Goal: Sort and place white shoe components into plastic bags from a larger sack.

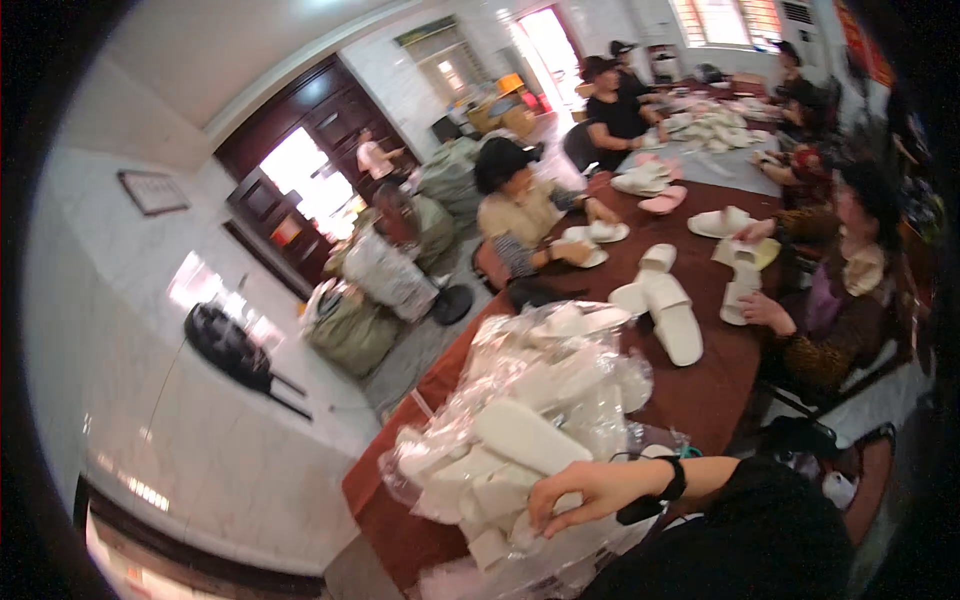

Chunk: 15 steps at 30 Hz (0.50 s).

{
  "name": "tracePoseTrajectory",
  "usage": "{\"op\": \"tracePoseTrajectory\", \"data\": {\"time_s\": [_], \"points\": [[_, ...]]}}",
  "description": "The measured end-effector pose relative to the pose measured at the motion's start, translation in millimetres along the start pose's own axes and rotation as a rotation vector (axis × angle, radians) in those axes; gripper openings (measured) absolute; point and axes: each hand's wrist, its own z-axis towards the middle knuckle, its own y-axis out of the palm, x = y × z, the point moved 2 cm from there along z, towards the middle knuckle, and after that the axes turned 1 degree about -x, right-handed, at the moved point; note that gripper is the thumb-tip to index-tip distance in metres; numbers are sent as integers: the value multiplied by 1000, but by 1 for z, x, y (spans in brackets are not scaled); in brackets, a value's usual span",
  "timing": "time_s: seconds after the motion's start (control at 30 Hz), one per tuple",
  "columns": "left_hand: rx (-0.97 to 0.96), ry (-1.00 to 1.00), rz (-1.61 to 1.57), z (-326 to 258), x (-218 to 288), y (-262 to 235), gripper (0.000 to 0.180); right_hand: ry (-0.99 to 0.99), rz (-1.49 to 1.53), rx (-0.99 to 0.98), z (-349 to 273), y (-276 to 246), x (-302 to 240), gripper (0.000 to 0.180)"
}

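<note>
Okay, head view: got right grip [585, 490] curled over white slippers [530, 437], can't tell if pinching one. See slippers heaped amid clear plastic [492, 340] at near end of brown table [705, 400]; see loose slippers [677, 325] just beyond heap.

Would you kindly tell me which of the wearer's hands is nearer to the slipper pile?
Right, as far as shown: the right hand is at the near side of the slipper pile; the left hand is not in view, its place unclear.
</note>
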Motion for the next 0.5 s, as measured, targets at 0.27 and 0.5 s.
{"op": "tracePoseTrajectory", "data": {"time_s": [0.27, 0.5], "points": [[-203, -21, 119, 9, -19, 22, 14, -120, 149, 74, -11, 10, 6, 21], [-237, 112, 103, 23, -12, 30, 14, 161, 375, 110, -18, 11, 27, 22]]}}
